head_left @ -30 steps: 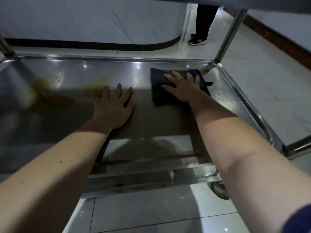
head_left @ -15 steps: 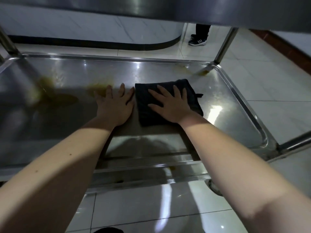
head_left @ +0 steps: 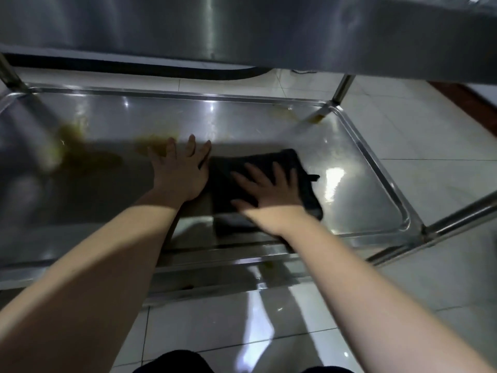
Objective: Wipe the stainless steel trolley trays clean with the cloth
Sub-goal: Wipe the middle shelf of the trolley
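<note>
Sliding back from the far right corner, the black cloth (head_left: 227, 188) now lies nearer the front rim of the steel tray (head_left: 357, 146), just beside the left hand (head_left: 180, 170), which has stayed put. The right hand (head_left: 271, 189) presses it flat, fingers straight and spread. The left hand lies palm-down, fingers splayed, holding nothing, beside a brown smear (head_left: 88, 157).

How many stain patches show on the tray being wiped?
3: a large smear at the tray left, a smaller patch beside the left hand, a corner stain far right. The cloth or right hand may hide more.
</note>
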Action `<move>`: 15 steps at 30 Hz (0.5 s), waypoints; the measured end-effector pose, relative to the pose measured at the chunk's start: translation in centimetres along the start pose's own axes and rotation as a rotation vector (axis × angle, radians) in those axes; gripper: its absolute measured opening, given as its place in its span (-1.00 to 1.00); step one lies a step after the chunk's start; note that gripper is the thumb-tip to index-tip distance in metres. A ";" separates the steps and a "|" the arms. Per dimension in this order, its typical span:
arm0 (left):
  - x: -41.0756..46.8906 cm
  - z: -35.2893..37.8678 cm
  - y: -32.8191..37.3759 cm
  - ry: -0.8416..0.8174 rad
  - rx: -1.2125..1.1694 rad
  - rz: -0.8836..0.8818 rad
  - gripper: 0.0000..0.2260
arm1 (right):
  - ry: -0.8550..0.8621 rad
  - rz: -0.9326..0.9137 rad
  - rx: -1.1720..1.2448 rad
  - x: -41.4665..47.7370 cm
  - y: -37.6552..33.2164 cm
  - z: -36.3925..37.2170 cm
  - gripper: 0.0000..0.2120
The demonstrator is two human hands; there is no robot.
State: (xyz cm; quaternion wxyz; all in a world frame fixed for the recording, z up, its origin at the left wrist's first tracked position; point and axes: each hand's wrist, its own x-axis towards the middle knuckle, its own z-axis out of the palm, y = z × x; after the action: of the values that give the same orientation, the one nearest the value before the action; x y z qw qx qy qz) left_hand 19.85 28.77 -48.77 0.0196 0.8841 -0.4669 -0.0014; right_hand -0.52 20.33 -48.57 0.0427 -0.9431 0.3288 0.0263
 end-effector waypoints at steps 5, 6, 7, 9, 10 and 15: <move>0.2 -0.1 -0.3 -0.030 -0.003 -0.001 -0.52 | -0.022 0.128 0.041 -1.6 6.1 -1.7 -0.39; 0.2 0.0 -0.2 -0.023 0.003 0.000 -0.52 | -0.026 0.234 0.037 -2.2 9.2 -2.0 -0.41; 0.2 0.0 -0.1 -0.014 0.006 0.002 -0.52 | -0.036 0.340 0.032 -3.0 12.1 -2.3 -0.41; 0.2 0.0 0.0 -0.008 0.008 0.009 -0.53 | -0.067 0.491 0.019 -4.9 15.9 -2.5 -0.41; 0.1 0.0 0.1 -0.012 0.005 0.007 -0.53 | -0.085 0.533 0.015 -5.6 16.5 -2.5 -0.40; -0.3 -0.2 0.3 -0.023 -0.012 -0.009 -0.52 | -0.036 0.368 0.016 -5.3 7.9 -1.0 -0.41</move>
State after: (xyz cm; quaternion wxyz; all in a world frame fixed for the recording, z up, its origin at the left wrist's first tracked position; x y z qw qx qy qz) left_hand 19.44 28.89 -48.53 0.0195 0.8860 -0.4630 -0.0143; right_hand -9.52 17.37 -47.63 0.0506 -0.8660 0.4951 0.0477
